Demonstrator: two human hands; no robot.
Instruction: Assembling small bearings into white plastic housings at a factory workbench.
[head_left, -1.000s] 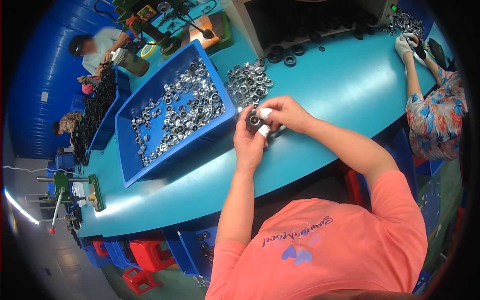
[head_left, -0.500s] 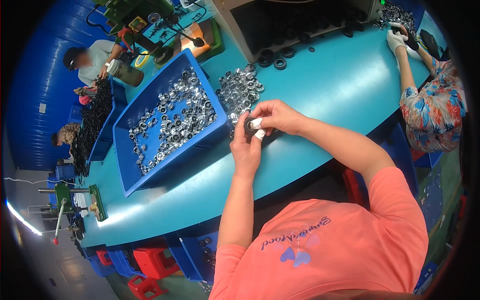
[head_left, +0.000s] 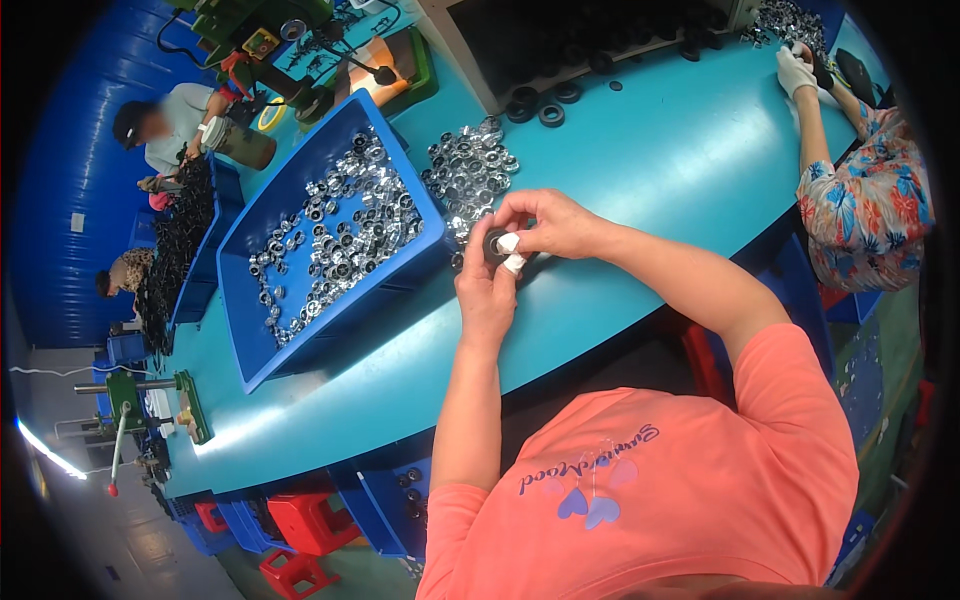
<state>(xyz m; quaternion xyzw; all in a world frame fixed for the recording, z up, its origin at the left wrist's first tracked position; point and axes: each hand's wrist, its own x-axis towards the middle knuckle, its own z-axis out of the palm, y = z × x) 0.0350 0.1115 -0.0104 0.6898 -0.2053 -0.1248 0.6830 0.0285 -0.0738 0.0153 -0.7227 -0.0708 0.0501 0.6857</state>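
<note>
One large blue bin (head_left: 330, 250) (heaped with metal rings past counting); behind it, three black rubber rings (head_left: 545, 105); left of it, two seated people (head_left: 165, 125).

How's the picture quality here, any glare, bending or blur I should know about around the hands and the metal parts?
Head view: fisheye bends the teal table edge into a curve and leaves black corners; the shiny silver metal rings in the blue plastic bin throw speckled glints; a bright reflection sits on the table's lower left; the left hand and right hand are sharp and evenly lit, holding a small dark round part.
</note>
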